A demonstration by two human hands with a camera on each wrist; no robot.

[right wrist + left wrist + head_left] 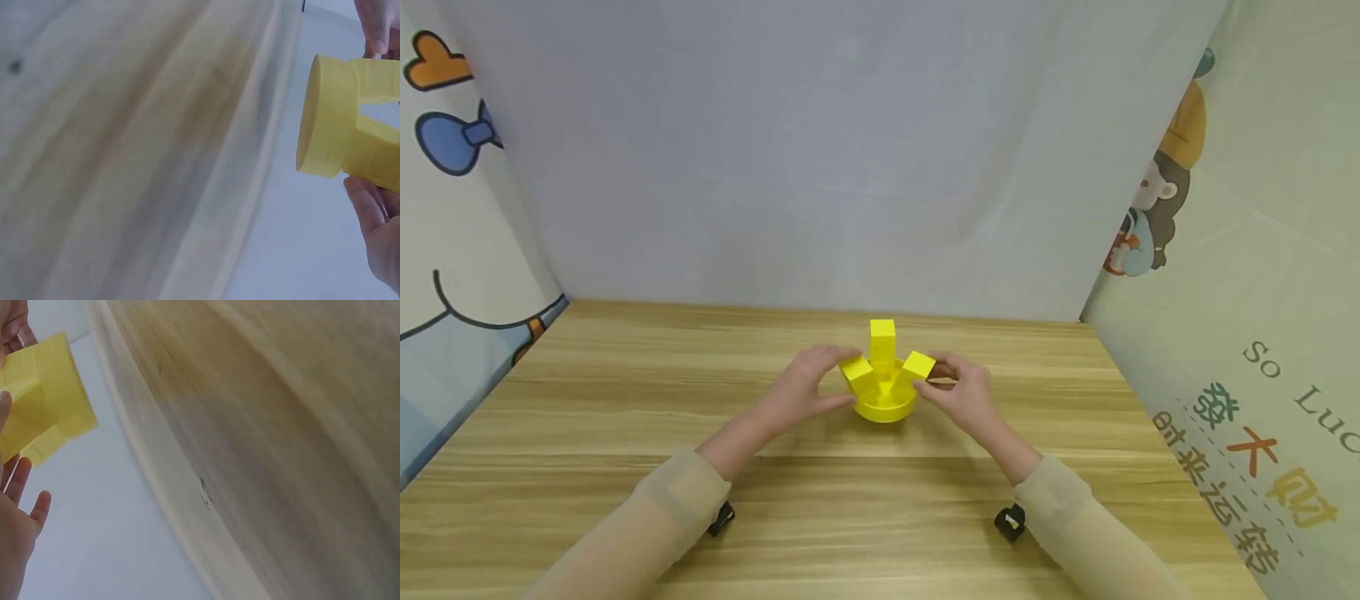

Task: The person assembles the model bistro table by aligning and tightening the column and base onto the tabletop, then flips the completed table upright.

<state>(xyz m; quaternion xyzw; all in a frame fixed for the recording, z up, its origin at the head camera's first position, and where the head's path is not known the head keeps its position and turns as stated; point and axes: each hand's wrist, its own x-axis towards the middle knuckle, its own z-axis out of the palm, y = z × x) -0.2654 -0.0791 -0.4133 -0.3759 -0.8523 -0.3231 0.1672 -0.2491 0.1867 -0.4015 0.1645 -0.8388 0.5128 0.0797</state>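
A bright yellow plastic piece (884, 412) has a round, shallow base and three square-ended prongs that spread upward. My left hand (797, 388) grips the left prong, thumb low near the base rim and fingers at the top. On the other side my right hand (964, 393) pinches the right prong between thumb and fingers. The third prong (882, 337) stands upright at the back, untouched. In the right wrist view the round base (331, 119) shows side-on, apart from the tabletop. The left wrist view catches the yellow piece (69, 394) between both hands.
A wood-grain table (865, 517) spreads under the hands. Behind it hangs a plain pale cloth (820, 167). Printed curtains flank the table, the right one (1247, 333) with lettering. Small black devices (1011, 522) sit at both wrists.
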